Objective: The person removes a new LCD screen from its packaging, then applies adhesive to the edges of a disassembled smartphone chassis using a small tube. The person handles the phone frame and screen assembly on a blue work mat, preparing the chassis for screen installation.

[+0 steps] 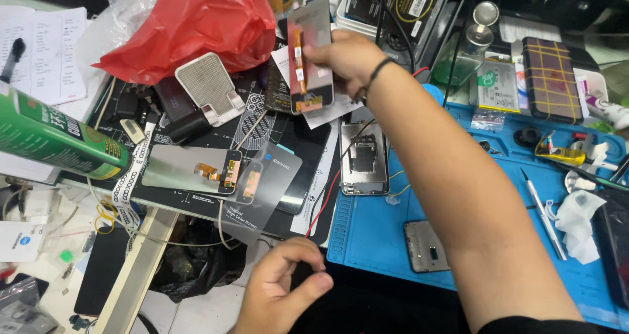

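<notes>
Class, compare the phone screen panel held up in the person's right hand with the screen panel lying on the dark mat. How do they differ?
The held screen panel is gripped upright by the right hand, lifted above the clutter; the lying screen panel rests flat on the dark mat, untouched. The held one stands lengthwise up; the lying one runs sideways. Both show grey backs with orange flex cables.

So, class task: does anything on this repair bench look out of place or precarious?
Yes. A flat screen panel lies over the black mat's front edge, partly overhanging the gap below. An opened phone straddles the blue mat's edge, with loose wires trailing.
</notes>
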Demonstrator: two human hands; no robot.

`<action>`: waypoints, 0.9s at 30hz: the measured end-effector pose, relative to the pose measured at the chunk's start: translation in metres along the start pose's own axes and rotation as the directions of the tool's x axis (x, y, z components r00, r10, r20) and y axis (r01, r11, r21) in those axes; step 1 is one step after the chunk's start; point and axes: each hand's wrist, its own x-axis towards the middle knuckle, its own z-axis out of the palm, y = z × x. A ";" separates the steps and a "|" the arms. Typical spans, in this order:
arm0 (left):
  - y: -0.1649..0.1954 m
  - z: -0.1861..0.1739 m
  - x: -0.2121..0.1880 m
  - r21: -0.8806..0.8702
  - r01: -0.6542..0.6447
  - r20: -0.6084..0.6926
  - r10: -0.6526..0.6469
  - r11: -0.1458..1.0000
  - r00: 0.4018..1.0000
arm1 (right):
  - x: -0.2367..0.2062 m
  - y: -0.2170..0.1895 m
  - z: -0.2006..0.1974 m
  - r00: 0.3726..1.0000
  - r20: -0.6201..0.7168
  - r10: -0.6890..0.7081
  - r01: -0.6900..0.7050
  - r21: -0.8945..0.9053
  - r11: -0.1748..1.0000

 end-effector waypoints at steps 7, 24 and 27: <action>0.018 0.024 0.051 -0.271 -0.125 -0.068 0.110 0.954 0.992 | -0.175 0.023 -0.028 0.986 0.161 -0.037 0.061 -0.142 0.988; -0.011 0.104 0.027 -0.385 0.454 0.482 -0.244 0.803 0.841 | -0.331 0.002 -0.039 0.646 0.387 -0.658 0.473 -0.879 -0.053; -0.013 0.106 0.024 -0.345 0.442 0.484 -0.246 0.828 0.840 | -0.331 -0.011 -0.038 0.667 0.508 -0.545 0.551 -0.829 -0.098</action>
